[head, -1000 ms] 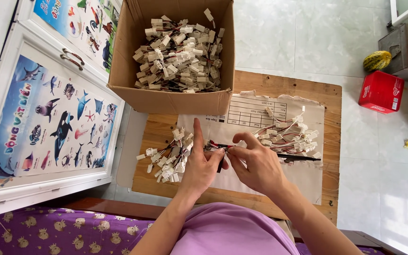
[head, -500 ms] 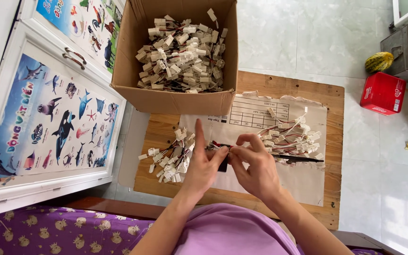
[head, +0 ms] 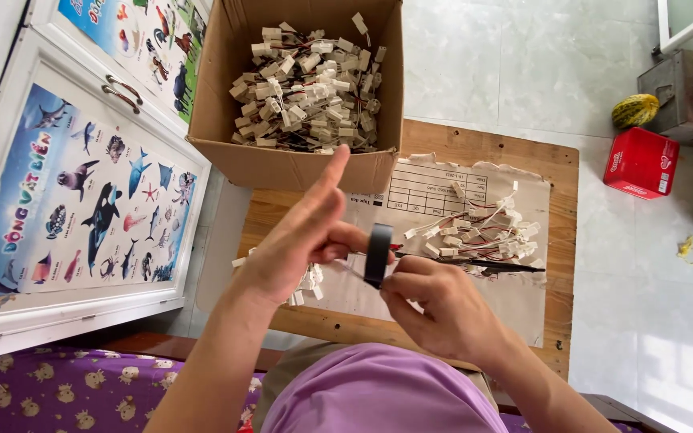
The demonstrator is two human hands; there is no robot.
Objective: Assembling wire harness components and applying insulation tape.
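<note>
Head view: your left hand (head: 298,244) raised above desk (head: 559,200), index finger extended upward, thumb and remaining fingers pinching thin wire piece, detail too small to tell. Your right hand (head: 435,309) clenched on black tape roll (head: 378,255), roll upright, edge-on, between both hands. Pile of white connectors with red and black wires (head: 483,232) on paper sheet (head: 443,188), beyond hands. Cardboard box (head: 238,152) of connectors at desk's far edge. Red box (head: 642,163) on floor, right.

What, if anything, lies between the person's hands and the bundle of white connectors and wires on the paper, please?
Nothing visible does. The right hand holds a black tape roll with the left hand; the wire bundle lies just beyond, on the paper.
</note>
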